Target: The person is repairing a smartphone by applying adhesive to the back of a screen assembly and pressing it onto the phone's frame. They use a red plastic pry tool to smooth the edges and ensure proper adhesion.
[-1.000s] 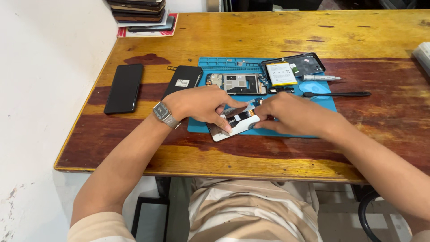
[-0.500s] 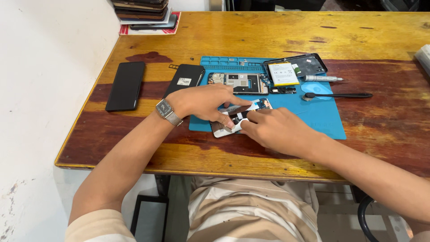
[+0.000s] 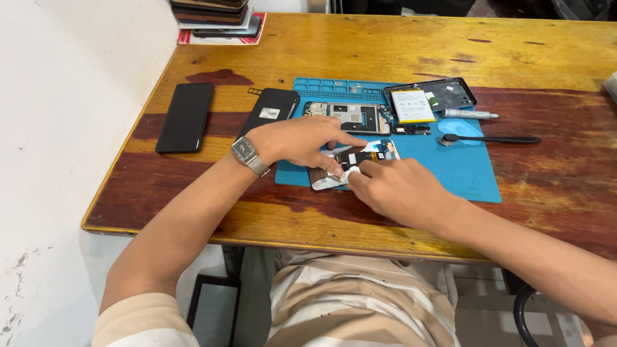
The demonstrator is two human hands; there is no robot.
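Phone repair at a wooden counter (image 3: 385, 51), viewed from above the worker's hands. The step in hand appears to be work on a loose phone panel (image 3: 352, 166) lying at the near left edge of the blue mat (image 3: 463, 164), partly over the mat and partly toward the bare wood.

The left hand (image 3: 299, 140), with a wristwatch (image 3: 247, 154) on its wrist, lies flat-arched over the panel; its fingers (image 3: 334, 168) press down on the near end, bent but not wrapped around anything. The right hand (image 3: 395, 189) comes in from the right; its fingers are drawn together, thumb and forefinger pinching a small white piece (image 3: 351, 173) at the panel's surface. Whether that piece is a tab, a pad or a pick cannot be told.

Farther back on the mat: an opened phone frame (image 3: 350, 117) with its boards exposed, a back cover (image 3: 443, 95) with a yellow-labelled battery (image 3: 412, 106) resting in it, a silver screwdriver (image 3: 469, 114) and a black spudger (image 3: 491, 138). Off the mat to the left lie two dark phones (image 3: 185, 117) (image 3: 270, 109); a stack of devices (image 3: 215, 16) sits at the far corner.

Judged from the pinch, the next move calls for a slow, shallow pull on the white piece, while the left hand keeps the panel from sliding or lifting.
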